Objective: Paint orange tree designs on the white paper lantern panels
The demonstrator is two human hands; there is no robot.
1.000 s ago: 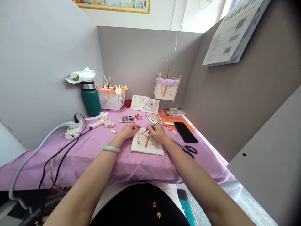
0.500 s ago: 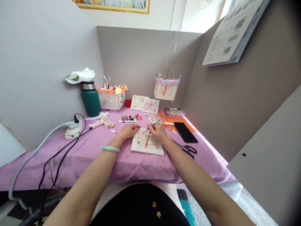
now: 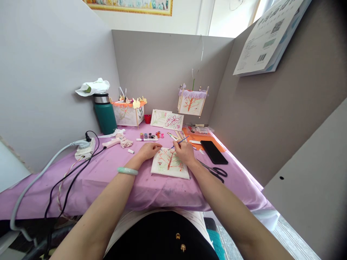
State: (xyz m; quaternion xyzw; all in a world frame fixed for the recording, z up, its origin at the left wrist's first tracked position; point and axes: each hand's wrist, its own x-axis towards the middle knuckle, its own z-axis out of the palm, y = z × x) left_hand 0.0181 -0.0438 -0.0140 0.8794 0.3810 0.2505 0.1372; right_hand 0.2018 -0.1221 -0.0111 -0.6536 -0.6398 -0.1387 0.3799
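A white square panel (image 3: 170, 171) painted with a red-orange branching tree and green marks lies on the pink cloth. My right hand (image 3: 184, 152) is closed round a thin blue brush (image 3: 182, 140), whose tip is near the panel's top edge. At the panel's upper left corner rests my left hand (image 3: 148, 151), its fingers together; whether they pinch anything is too small to tell. Behind the panel are small paint pots (image 3: 151, 135) and a purple-and-white marker (image 3: 146, 139).
Black scissors (image 3: 217, 172) and a black phone (image 3: 214, 152) lie on the right. A green bottle (image 3: 105, 115), a paper lantern box (image 3: 126, 115) and a red cup (image 3: 147, 118) stand at the back left. Cables run from a power strip (image 3: 85, 148). A small lantern (image 3: 192, 102) hangs behind.
My right hand has shifted slightly right and up with the brush, and the brush tip has moved towards the panel's top edge. My left hand has stayed in place.
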